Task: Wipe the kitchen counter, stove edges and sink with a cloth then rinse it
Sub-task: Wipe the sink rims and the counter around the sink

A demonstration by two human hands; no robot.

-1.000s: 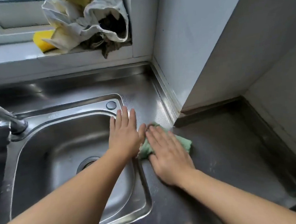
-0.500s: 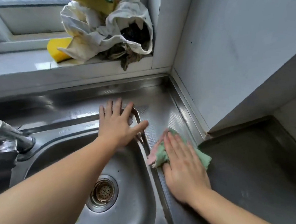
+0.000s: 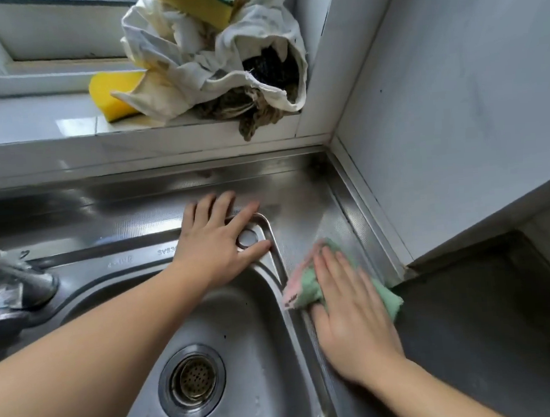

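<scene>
The right hand [image 3: 349,314] lies flat with its fingers straight and close together, pressing a green and pink cloth [image 3: 308,287] onto the steel desk [image 3: 302,200]. The cloth sits under the palm and fingers, on the textured strip just right of the sink's [image 3: 249,324] rim, with a pink edge sticking out to the left of the hand and a green corner out to its right. Just beyond that corner the desk drops to a darker surface [image 3: 485,307].

The left hand [image 3: 217,241] rests on the sink's back right corner, fingers spread and straight, thumb pointing toward the right hand, with a small round cap [image 3: 247,238] showing between thumb and forefinger. The two hands are near each other but apart.

Below the left forearm is the drain strainer [image 3: 192,382] in the sink's bottom. Far left of that hand stands the blurred base of a tap [image 3: 15,285]. Beyond both hands, up on the window ledge [image 3: 33,121], lie crumpled white rags [image 3: 199,70] with two yellow sponges [image 3: 113,96], one on top of the pile and one beside it.
</scene>
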